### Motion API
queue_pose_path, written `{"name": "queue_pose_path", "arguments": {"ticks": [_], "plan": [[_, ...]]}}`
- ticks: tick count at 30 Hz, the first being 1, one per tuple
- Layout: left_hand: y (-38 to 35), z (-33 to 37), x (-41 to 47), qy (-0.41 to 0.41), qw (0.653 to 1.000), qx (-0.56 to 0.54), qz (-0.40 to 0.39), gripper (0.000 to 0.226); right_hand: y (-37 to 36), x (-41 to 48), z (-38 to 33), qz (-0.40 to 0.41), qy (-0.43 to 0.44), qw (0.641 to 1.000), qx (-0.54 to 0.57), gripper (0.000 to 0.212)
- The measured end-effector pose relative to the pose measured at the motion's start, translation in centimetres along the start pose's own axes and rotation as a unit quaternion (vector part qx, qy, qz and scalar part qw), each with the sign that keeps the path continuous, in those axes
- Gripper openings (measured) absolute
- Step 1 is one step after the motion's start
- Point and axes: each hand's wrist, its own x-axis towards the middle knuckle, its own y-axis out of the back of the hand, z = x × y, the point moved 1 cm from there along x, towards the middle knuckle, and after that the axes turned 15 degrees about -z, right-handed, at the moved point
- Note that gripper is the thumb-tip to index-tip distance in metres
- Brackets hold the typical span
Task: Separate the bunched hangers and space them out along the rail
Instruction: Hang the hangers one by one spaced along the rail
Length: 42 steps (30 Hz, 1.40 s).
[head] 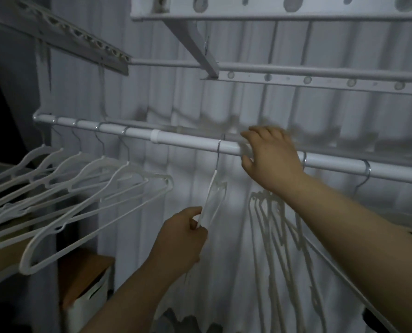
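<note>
Your left hand [188, 233] pinches a hanger [211, 188], lower centre, to steer it. Your right hand [269, 155] clasps the rail [188, 140], likely bracing.

Your white tubular rail [188, 140] is smooth with a soft sheen, like painted metal or plastic. Its short white collar [157, 136] looks like matt plastic. The slim white hanger [209, 193] pinched in your left hand [181, 239] reads as smooth, matt plastic, and its thin hook [220, 150] is bare bright wire, glossy. The spread white hangers [80, 188] toward the rail's left end have the same matt plastic bodies and shiny wire hooks. Behind the rail, the pale ribbed wall sheet [176, 97] is smooth and dull. The grey perforated bar [296, 80] above looks like matt painted metal. Below, the orange-brown box top [87, 270] appears wood-like and matt.
</note>
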Motion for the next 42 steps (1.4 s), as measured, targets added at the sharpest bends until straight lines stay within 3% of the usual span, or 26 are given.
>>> {"name": "queue_pose_path", "arguments": {"ticks": [2,7,15,23,35,42], "plan": [[1.7,-0.5,-0.1,-0.005,1.000,-0.003,0.009,0.030,-0.6,1.2,-1.2,-0.009,0.003,1.000,0.006,0.049],[5.9,-2.4,-0.2,-0.002,0.999,-0.022,0.025,0.030,-1.9,3.9,-4.1,-0.040,0.011,0.999,-0.003,0.051],[10.7,-4.8,0.4,0.007,0.998,-0.042,0.051,0.044,-3.2,6.2,-7.2,-0.054,-0.029,0.997,-0.044,0.048],[12.0,-6.1,0.6,0.020,0.997,-0.071,0.030,0.036,-3.4,6.2,-7.5,-0.055,-0.042,0.996,-0.051,0.050],[12.4,-7.3,0.4,0.027,0.999,-0.023,-0.013,0.036,-2.9,6.0,-7.6,-0.069,-0.043,0.995,-0.052,0.051],[12.4,-7.4,0.4,0.021,0.999,-0.014,0.022,0.035,-2.9,5.3,-7.4,-0.057,-0.037,0.997,-0.045,0.055]]}}
